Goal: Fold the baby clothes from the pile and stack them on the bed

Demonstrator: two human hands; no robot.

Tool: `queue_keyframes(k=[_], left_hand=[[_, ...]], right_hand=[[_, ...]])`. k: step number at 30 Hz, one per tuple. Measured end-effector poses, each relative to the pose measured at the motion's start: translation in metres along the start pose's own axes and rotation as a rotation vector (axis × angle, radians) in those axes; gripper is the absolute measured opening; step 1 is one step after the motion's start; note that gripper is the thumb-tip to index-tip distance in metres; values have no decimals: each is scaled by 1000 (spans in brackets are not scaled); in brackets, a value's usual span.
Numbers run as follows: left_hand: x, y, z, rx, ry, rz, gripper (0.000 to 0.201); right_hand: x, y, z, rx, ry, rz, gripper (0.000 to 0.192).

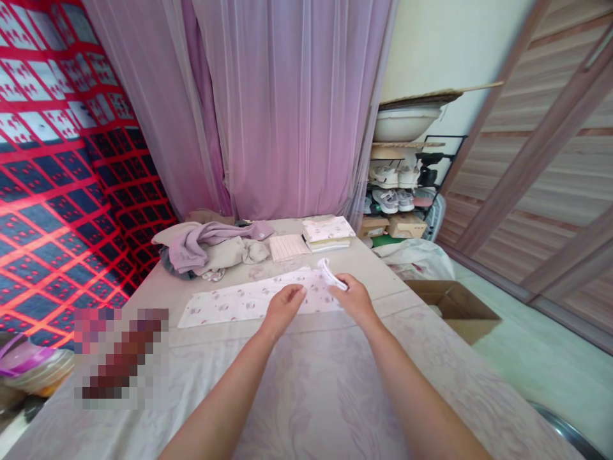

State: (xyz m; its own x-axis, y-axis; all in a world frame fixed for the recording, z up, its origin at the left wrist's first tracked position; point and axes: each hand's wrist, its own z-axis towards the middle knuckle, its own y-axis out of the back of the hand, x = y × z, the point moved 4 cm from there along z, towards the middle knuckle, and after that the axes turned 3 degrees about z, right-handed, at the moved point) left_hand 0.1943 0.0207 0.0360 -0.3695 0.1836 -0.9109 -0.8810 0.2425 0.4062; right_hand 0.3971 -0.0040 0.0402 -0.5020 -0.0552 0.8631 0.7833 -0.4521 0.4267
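Head view: right hand (355, 298) is pinching patterned cloth (246, 298) at twelve o'clock, one end turned up; I'm seeing the rest lying flat toward ten, left hand (282, 310) half-curled, hold unclear.

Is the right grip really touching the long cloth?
Touching. The head view shows it: the right grip pinches the curled-up end of the long cloth, no gap between.

Bare forearms (225, 393) narrow smoothly to slim wrists (268, 333), bare hands (355, 299) and rounded fingers (293, 295)
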Motion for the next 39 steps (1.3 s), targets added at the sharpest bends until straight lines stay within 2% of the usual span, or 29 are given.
queue_keyframes(k=[3, 5, 7, 9, 11, 14, 15, 17, 19, 21, 23, 27, 30, 32, 33, 35, 39], left_hand=[[-16, -13, 5, 87, 104, -235, 41], [-14, -12, 7, 63, 138, -310, 40], [-3, -5, 8, 7, 148, -290, 37], [7, 4, 8, -44, 141, -208, 31], [11, 11, 9, -49, 103, -143, 25], [2, 14, 10, 6, 2, -115, 23], [-4, 15, 10, 37, -29, -122, 26], [-15, 17, 10, 94, -63, -154, 33], [-19, 23, 8, 127, -75, -181, 41], [-14, 32, 2, 133, -90, -167, 47], [0, 39, -8, 130, -117, -68, 57], [38, 44, -31, 50, -131, 402, 86], [57, 42, -39, -22, -43, 649, 89], [60, 39, -40, -56, 0, 690, 86], [58, 37, -38, -74, 5, 658, 85], [48, 33, -32, -108, -10, 457, 85], [10, 28, -7, -222, -95, -254, 87]], right_hand=[[23, -38, -25, 81, 84, 111, 25], [32, -52, -36, 141, 130, 171, 28], [37, -59, -44, 255, 204, 204, 34], [40, -59, -46, 372, 261, 171, 38], [44, -51, -40, 371, 294, 62, 41], [62, -32, -20, 212, 422, -159, 58], [71, -28, -12, 210, 491, -217, 65], [89, -26, 3, 323, 592, -277, 69], [104, -26, 19, 465, 585, -278, 52], [115, -22, 34, 507, 522, -235, 29], [128, -12, 47, 436, 492, -161, 18], [148, 11, 68, 192, 427, 55, 26], [157, 20, 75, 104, 344, 219, 32], [162, 22, 76, 79, 314, 255, 33], [163, 22, 75, 70, 308, 251, 32], [163, 21, 71, 74, 308, 223, 32], [153, 15, 64, 135, 315, 163, 31]])
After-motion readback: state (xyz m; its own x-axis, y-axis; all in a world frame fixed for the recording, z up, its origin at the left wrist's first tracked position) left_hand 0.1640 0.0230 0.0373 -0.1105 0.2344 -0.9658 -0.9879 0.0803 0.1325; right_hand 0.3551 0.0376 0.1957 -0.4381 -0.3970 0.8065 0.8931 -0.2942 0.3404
